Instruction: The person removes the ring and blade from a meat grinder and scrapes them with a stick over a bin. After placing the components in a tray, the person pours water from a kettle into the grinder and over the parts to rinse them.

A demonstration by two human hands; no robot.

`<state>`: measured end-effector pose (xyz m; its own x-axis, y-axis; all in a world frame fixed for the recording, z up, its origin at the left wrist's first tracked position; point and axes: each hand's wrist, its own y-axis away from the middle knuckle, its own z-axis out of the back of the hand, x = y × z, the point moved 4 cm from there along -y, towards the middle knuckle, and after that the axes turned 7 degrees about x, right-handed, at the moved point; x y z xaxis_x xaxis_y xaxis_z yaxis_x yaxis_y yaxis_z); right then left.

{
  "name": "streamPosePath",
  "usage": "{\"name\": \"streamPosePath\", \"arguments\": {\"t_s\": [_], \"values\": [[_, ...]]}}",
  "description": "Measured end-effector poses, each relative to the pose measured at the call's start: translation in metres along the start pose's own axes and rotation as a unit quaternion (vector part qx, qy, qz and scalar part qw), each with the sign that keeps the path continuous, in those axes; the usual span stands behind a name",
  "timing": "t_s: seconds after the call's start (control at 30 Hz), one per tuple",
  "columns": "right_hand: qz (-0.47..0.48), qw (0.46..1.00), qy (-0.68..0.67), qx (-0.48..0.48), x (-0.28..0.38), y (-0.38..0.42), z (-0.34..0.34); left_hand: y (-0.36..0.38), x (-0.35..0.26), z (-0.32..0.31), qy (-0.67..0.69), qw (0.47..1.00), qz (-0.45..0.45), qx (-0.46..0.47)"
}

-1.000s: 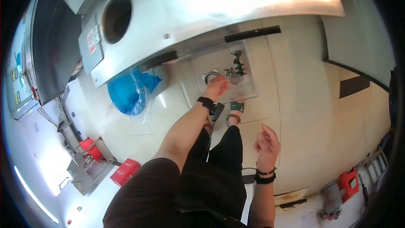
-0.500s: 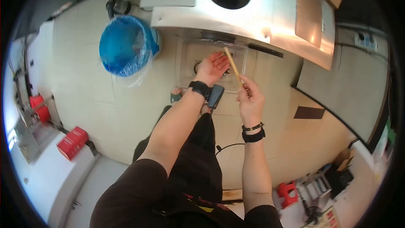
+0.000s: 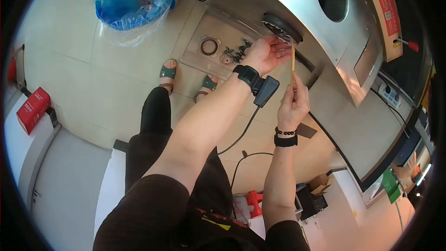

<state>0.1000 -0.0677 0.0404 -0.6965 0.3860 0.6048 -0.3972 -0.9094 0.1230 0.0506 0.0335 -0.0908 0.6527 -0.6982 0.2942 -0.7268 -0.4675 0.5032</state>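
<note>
My right hand point(image 3: 294, 104) grips a thin yellowish wooden stick point(image 3: 293, 65), its far tip up at the dark round outlet point(image 3: 282, 28) on the steel machine's front. Pale material shows around the outlet's rim. Palm up, with fingers extended, my left hand point(image 3: 268, 56) lies just below the outlet, close beside the stick; I see nothing held in it. Under the left hand, a clear plastic tub point(image 3: 193, 53) on the floor contains a metal ring point(image 3: 209, 46), a round perforated part point(image 3: 227, 60) and some dark parts I cannot make out.
The steel machine point(image 3: 320, 42) has a round hole on top. A blue-lined bin point(image 3: 116, 7) stands at upper left. A cable point(image 3: 251, 123) hangs from my left wrist device. A grey panel point(image 3: 357, 125) is on the right, and a red box point(image 3: 33, 110) sits far left.
My view has turned and moved nearer the machine's front. Both hands have come up to the outlet, and the stick, earlier slanted over the left palm, now points up at it.
</note>
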Motion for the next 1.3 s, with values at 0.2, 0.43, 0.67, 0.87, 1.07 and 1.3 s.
{"name": "streamPosePath", "arguments": {"t_s": [0.2, 0.43, 0.67, 0.87, 1.07, 1.3], "values": [[-0.123, 0.977, -0.171, 0.023, -0.022, 0.001, -0.022, 0.0, 0.0, -0.004, -0.001, 1.0, 0.0, 0.012], [-0.101, 0.977, -0.189, -0.004, -0.006, 0.013, -0.007, 0.0, 0.0, -0.006, 0.034, 0.998, -0.004, 0.044], [-0.158, 0.966, -0.205, 0.025, -0.02, 0.008, -0.028, 0.001, -0.006, -0.003, -0.009, 0.999, 0.01, 0.039], [-0.17, 0.95, -0.258, 0.033, -0.007, 0.021, -0.025, 0.003, -0.006, -0.001, -0.02, 0.999, 0.026, 0.035], [-0.234, 0.925, -0.3, 0.014, -0.02, 0.007, -0.024, -0.002, -0.005, 0.004, -0.004, 0.999, 0.022, 0.023], [-0.214, 0.931, -0.296, 0.02, -0.018, 0.01, -0.024, -0.002, -0.012, 0.0, -0.06, 0.996, -0.009, 0.07]]}}
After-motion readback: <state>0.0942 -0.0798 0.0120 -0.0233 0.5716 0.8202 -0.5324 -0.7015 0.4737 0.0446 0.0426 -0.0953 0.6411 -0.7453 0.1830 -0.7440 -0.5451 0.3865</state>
